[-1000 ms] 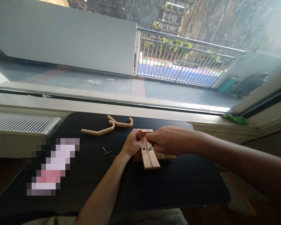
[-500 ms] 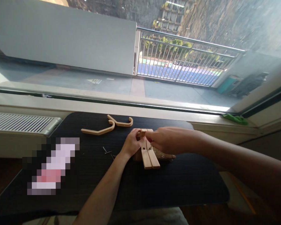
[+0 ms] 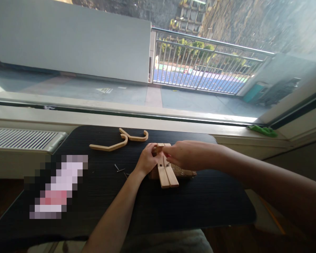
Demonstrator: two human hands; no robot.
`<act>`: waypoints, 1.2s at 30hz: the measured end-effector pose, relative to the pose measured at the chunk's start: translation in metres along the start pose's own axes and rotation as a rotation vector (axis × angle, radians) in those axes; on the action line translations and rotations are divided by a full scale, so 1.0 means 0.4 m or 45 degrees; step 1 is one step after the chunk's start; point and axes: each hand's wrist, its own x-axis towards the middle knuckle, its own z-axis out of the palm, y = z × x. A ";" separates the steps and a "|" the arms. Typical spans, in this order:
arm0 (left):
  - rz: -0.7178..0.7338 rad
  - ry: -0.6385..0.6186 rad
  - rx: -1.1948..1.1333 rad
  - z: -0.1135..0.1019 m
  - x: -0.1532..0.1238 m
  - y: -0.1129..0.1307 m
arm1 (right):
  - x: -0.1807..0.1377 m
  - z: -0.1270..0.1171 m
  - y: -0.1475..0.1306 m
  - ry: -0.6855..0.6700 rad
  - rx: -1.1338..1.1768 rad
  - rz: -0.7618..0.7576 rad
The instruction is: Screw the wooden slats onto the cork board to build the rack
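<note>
Two pale wooden strips (image 3: pixel 165 177) lie side by side, lengthwise towards me, on a rough block of wood (image 3: pixel 185 173). Their far ends rise in a bend, partly covered by my fingers. My left hand (image 3: pixel 148 160) grips them and the block from the left side. Over the right strip, my right hand (image 3: pixel 180 154) has its fingers pinched together; what they hold is hidden. A screw (image 3: pixel 168 164) stands out of the right strip just below those fingers. A dark round spot (image 3: pixel 160 165) shows on the left strip.
Two loose wooden hooks (image 3: pixel 109 147) lie at the back of the black table (image 3: pixel 200 207). Several screws (image 3: pixel 118 169) are scattered left of my left hand. A blurred-out item (image 3: pixel 59 186) lies farther left. Behind stand a radiator (image 3: pixel 23 138), a window and a green cloth (image 3: pixel 263 130).
The whole view has shifted slightly. My right hand's fingers have shifted a little at the strips; my left hand keeps its grip.
</note>
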 end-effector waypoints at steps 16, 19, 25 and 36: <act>-0.005 -0.002 0.002 -0.001 -0.001 0.013 | -0.011 0.007 -0.018 0.163 -0.316 -0.010; -0.008 0.008 -0.006 0.000 0.000 0.016 | -0.013 -0.004 -0.016 0.101 -0.388 -0.037; -0.014 0.010 -0.002 -0.001 -0.001 0.016 | -0.022 -0.004 -0.014 0.118 -0.331 -0.071; -0.032 -0.004 -0.070 0.002 0.001 0.006 | -0.020 0.009 -0.005 0.137 -0.079 0.015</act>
